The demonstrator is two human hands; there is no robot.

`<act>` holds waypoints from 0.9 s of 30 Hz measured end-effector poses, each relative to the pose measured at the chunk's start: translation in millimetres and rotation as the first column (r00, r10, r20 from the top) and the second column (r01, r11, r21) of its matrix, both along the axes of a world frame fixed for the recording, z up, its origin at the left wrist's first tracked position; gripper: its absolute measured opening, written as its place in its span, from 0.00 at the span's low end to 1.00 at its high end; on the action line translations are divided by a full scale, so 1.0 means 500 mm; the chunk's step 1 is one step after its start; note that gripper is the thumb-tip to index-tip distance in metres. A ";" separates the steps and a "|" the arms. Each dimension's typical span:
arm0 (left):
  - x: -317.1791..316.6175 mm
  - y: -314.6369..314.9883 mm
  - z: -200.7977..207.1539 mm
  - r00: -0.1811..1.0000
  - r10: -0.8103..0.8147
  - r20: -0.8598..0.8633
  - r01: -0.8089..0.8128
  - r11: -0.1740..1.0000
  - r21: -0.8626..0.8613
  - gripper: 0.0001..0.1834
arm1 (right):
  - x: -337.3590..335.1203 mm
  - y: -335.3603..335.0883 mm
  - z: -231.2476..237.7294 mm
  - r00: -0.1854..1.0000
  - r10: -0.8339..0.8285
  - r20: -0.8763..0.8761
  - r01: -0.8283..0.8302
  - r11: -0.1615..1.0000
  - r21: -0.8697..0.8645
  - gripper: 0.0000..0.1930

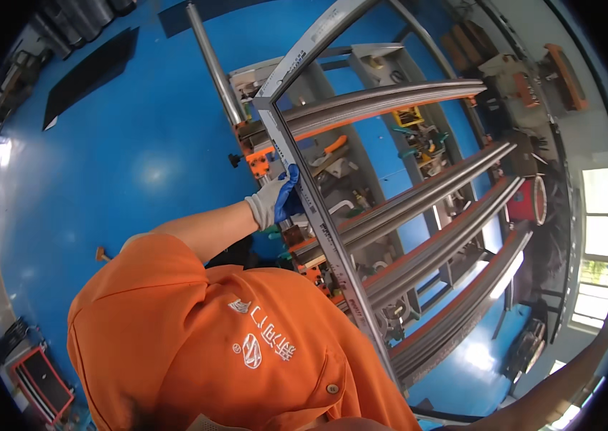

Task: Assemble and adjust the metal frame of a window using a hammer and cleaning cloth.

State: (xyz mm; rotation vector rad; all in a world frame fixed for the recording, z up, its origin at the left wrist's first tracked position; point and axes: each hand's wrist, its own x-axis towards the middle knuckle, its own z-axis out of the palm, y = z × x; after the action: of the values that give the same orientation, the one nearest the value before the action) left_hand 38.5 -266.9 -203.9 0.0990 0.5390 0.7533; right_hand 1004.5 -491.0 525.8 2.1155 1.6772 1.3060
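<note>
A large rectangular metal frame [332, 233] with mitred corners and a printed pale film lies across a bench of parallel rails. My left hand [286, 197], in a white glove with blue-coated fingers, is closed on the frame's near bar, its fingers bent over the edge. A bare right forearm [585, 363] stretches along the lower right rim of the picture; the right hand is out of view. Under the frame run dark steel rails [383, 105] edged with orange strips. Orange clamp blocks [258, 162] sit at the rails' near ends, close to my left hand.
Below the rails, grey shelf trays hold loose tools, among them an orange-handled tool [335, 144] and a yellow item [409, 116]. A red drum [526, 200] stands at the right. Black sheets [92, 72] lie on the blue floor [153, 151]. An orange-framed item [42, 384] is at lower left.
</note>
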 end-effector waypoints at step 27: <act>0.021 0.009 0.069 0.413 0.137 -0.900 0.084 0.979 0.188 0.28 | -0.514 0.595 -1.157 0.568 -0.226 -0.791 0.085 0.972 -0.217 0.33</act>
State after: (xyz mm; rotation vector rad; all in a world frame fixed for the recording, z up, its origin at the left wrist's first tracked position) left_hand 48.9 -262.3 -169.7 0.7523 1.5439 0.7386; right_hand 747.6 -193.4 -52.5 2.8949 1.6647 0.0435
